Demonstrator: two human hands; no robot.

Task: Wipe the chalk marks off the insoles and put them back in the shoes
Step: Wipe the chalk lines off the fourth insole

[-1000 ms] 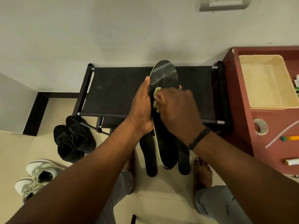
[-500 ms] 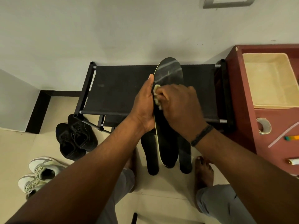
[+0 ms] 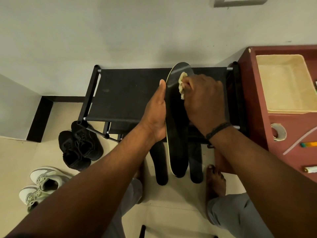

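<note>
black insole (image 3: 176,148), faint chalk streak

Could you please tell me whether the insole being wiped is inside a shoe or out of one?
Out: the left hand holds the insole above the floor while the right hand wipes it.

Black insole (image 3: 176,152), pale yellow cloth (image 3: 181,84)

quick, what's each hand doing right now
Left hand: closed, gripping the insole by its edge.
Right hand: closed, pinching the cloth against the insole's top end.
</note>
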